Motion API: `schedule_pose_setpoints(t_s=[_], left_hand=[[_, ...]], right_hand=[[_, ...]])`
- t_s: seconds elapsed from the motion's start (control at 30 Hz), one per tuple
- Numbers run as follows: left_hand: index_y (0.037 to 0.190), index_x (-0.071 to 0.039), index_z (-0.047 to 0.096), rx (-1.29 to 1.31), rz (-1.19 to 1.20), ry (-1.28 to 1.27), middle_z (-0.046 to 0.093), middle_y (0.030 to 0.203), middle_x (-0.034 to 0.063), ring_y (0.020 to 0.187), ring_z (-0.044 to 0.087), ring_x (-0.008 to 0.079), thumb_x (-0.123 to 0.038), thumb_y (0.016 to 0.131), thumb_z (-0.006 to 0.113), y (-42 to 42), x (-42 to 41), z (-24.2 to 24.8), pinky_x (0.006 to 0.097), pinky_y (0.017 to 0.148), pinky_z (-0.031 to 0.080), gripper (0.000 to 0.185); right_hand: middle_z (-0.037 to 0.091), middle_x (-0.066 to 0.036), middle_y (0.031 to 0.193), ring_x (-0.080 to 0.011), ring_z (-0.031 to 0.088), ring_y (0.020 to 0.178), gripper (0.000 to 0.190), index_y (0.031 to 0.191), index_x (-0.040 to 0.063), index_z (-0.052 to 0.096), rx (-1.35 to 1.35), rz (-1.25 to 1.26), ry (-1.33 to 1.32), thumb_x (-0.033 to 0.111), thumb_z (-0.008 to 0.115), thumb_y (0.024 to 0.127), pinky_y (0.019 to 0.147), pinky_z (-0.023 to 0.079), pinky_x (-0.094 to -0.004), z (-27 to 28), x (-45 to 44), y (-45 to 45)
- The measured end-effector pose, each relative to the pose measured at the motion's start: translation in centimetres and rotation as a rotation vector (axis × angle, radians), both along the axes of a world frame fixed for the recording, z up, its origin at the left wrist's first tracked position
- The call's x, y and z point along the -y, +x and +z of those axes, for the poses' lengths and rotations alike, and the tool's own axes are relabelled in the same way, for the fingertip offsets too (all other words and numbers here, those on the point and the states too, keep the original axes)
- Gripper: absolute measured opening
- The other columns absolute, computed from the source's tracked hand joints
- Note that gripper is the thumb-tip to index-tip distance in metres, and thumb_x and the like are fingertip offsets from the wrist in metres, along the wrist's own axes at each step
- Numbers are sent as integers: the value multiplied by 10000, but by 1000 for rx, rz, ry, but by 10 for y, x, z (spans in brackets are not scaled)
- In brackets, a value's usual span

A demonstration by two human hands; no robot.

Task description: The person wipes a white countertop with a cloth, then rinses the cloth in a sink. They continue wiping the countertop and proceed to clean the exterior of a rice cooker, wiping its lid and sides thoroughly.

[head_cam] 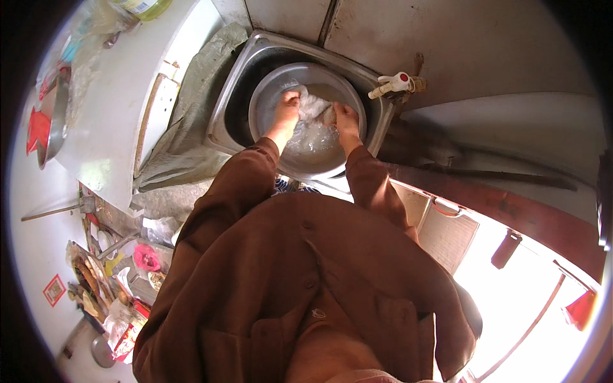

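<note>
A metal basin [306, 72] holding water sits in the stainless steel sink [239, 81] before me. Over the water, a wet, pale greyish cloth [313, 106] is stretched between my hands. My left hand [289, 109] grips its left end, and my right hand [346, 118] pinches its right end. The water below the cloth is rippled and glinting. The cloth's lower edge is close to the surface; whether it dips in, I cannot tell.
A white tap [395, 84] with a red dot juts over the sink's right rim. Greyish plastic sheeting [191, 115] drapes along the left side. Further left is a white counter [115, 91] with a metal bowl [56, 115]. Cluttered kitchen items [115, 287] stand at lower left.
</note>
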State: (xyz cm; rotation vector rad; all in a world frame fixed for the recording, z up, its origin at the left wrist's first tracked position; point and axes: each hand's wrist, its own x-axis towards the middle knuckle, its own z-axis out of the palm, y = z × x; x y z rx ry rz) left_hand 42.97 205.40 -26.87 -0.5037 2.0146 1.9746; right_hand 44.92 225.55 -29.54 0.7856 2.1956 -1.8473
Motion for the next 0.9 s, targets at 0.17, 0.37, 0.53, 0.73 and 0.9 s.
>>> schedule_pose_setpoints(t_s=[0.17,0.37,0.53,0.73,0.9], left_hand=[[1543,-191,498,319,103,219,520,1494,95,1334,516,306,-264,1070,589,14,20,18,537,936,543,488],[1525,-109,477,554,103,209,464,1528,149,1334,511,353,-381,1052,645,24,12,4,598,947,531,571],[1545,-108,438,596,76,285,458,1516,165,1358,482,396,-538,1037,640,31,-5,6,653,975,529,695],[1582,-130,412,246,-177,598,558,1470,174,1381,518,318,-550,1053,583,17,24,-51,493,1107,493,697],[1483,-88,505,326,-131,846,608,1401,159,1314,570,286,-492,1077,521,15,11,4,433,1092,495,573]], right_hand=[[740,-219,1174,-411,710,1093,209,1047,67,750,89,345,704,219,679,923,904,566,-492,-14,15,20],[739,-205,1170,-390,717,1084,387,1185,108,692,243,651,530,176,735,807,904,561,-494,-7,23,29],[641,-19,826,-160,664,843,168,968,85,707,248,-1,-374,-19,632,859,719,540,-306,19,40,27],[644,-4,869,-108,606,873,120,914,39,677,-277,354,-292,-52,610,873,824,497,-273,91,77,53],[708,-119,941,-283,724,830,140,993,74,670,-446,381,-101,-14,623,895,788,573,-395,121,97,86]])
